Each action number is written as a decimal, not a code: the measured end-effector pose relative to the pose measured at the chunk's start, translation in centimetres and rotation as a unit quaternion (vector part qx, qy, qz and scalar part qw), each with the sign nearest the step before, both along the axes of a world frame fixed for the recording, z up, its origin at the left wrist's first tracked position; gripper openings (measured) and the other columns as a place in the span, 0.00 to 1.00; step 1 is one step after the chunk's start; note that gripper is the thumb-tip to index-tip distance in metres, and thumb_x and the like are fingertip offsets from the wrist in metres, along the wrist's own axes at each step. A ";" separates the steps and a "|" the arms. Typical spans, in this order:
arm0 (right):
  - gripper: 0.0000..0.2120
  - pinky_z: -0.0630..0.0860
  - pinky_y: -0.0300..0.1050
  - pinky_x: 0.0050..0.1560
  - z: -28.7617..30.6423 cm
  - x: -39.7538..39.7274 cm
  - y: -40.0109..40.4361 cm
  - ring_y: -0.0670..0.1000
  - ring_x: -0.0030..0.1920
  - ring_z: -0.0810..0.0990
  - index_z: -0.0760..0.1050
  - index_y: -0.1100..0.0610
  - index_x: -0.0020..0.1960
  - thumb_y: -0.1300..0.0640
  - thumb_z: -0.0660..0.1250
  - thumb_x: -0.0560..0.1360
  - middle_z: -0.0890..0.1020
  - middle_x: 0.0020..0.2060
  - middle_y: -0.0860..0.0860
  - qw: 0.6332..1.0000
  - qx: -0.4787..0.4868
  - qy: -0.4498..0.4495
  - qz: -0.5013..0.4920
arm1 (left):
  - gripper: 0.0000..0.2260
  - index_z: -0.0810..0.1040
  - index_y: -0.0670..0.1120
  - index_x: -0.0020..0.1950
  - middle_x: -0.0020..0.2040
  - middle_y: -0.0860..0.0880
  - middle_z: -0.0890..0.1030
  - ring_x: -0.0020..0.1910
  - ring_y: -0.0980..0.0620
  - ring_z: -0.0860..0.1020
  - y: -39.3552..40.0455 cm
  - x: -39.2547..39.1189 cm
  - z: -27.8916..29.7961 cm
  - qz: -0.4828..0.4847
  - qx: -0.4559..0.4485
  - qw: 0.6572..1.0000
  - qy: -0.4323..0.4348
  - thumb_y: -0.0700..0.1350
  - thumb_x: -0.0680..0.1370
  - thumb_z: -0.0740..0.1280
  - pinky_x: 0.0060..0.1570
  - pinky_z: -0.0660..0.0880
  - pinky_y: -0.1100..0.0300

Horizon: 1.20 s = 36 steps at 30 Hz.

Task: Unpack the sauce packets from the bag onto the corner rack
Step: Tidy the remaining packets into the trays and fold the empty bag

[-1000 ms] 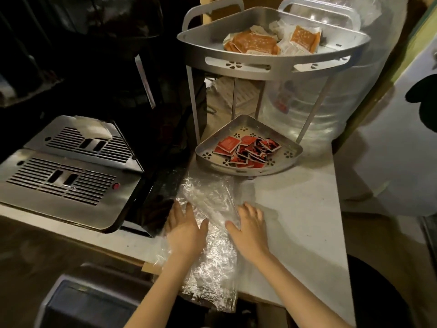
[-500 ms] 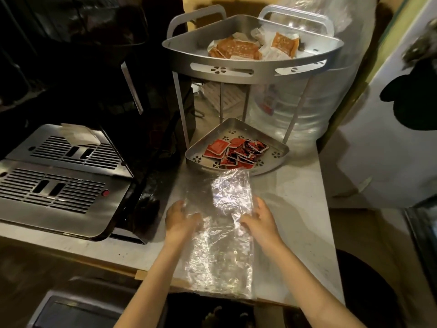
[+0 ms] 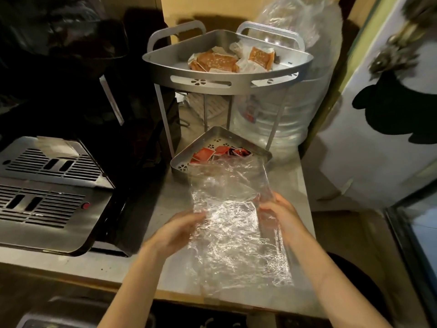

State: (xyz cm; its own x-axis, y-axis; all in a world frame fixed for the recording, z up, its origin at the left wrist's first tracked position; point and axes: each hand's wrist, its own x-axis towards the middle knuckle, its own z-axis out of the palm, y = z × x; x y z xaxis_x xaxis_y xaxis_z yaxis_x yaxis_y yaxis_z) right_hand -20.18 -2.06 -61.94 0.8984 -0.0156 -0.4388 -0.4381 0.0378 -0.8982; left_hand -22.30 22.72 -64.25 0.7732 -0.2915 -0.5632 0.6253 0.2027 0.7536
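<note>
A crinkled clear plastic bag (image 3: 234,223) is lifted off the counter, its far end hanging over the front of the rack's lower tray. My left hand (image 3: 179,229) grips its left edge and my right hand (image 3: 277,214) grips its right edge. The bag looks empty. The metal corner rack (image 3: 227,82) stands at the back of the counter. Its lower tray (image 3: 182,165) holds several red sauce packets (image 3: 212,152), partly hidden by the bag. Its upper tray carries orange and white packets (image 3: 220,62).
A steel drip-tray machine (image 3: 47,190) fills the counter's left side. A large clear water jug (image 3: 290,114) stands behind the rack on the right. A white door panel (image 3: 378,129) rises at the right. The grey counter (image 3: 165,200) ends just below my wrists.
Both hands went from lying flat on the bag to gripping its side edges and raising it. The bag is now spread wider and nearer the lower tray.
</note>
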 end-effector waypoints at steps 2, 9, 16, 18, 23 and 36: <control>0.15 0.75 0.41 0.49 -0.1 0.2 -0.6 0.47 0.45 0.80 0.76 0.53 0.56 0.66 0.66 0.72 0.82 0.47 0.49 1.000 0.024 0.009 -0.008 | 0.08 0.77 0.40 0.48 0.44 0.48 0.81 0.43 0.54 0.79 -0.8 0.1 0.3 0.046 0.016 0.999 -0.022 0.38 0.70 0.69 0.45 0.74 0.64; 0.06 0.74 0.44 0.35 -0.5 0.1 -2.2 0.51 0.33 0.78 0.73 0.62 0.48 0.69 0.63 0.72 0.78 0.38 0.56 0.992 0.073 0.085 0.059 | 0.04 0.77 0.36 0.44 0.44 0.40 0.84 0.38 0.52 0.83 -0.7 1.1 0.5 0.083 0.018 0.992 -0.093 0.31 0.71 0.66 0.39 0.79 0.66; 0.12 0.79 0.40 0.28 -0.3 0.4 -3.5 0.46 0.31 0.83 0.79 0.56 0.44 0.71 0.62 0.74 0.85 0.33 0.52 0.989 0.094 0.036 0.113 | 0.10 0.81 0.37 0.47 0.39 0.44 0.85 0.38 0.51 0.84 0.4 1.1 1.0 0.062 0.025 0.990 -0.128 0.27 0.71 0.64 0.38 0.79 0.65; 0.14 0.79 0.40 0.30 -0.5 0.5 -3.5 0.46 0.33 0.83 0.80 0.55 0.39 0.68 0.61 0.75 0.86 0.35 0.51 0.986 0.103 0.024 0.128 | 0.08 0.81 0.35 0.45 0.38 0.44 0.85 0.38 0.52 0.83 0.4 1.0 1.3 0.060 0.025 0.986 -0.151 0.28 0.70 0.66 0.37 0.78 0.65; 0.12 0.78 0.37 0.35 0.0 0.6 -3.5 0.47 0.35 0.81 0.78 0.57 0.35 0.65 0.60 0.73 0.81 0.34 0.51 0.976 0.155 0.005 0.151 | 0.26 0.76 0.47 0.22 0.26 0.51 0.80 0.26 0.58 0.78 -0.2 0.4 2.3 0.036 0.037 0.983 -0.178 0.23 0.71 0.54 0.29 0.74 0.69; 0.15 0.75 0.33 0.44 2.5 1.7 -2.4 0.45 0.48 0.77 0.75 0.55 0.51 0.71 0.60 0.70 0.78 0.52 0.48 0.945 -0.039 -0.048 0.320 | 0.29 0.73 0.52 0.64 0.57 0.44 0.81 0.35 0.54 0.80 1.0 1.6 4.1 -0.221 -0.006 0.974 -0.048 0.59 0.65 0.72 0.33 0.78 0.64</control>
State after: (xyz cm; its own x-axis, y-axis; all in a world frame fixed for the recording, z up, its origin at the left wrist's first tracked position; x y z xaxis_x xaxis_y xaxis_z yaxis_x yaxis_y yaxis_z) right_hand -18.45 -4.50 -59.46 0.7701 0.5161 -0.3751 -0.2659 -0.2748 -0.9240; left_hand -20.72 23.77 -60.16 0.6191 -0.6143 -0.4892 0.5801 -0.0621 0.8121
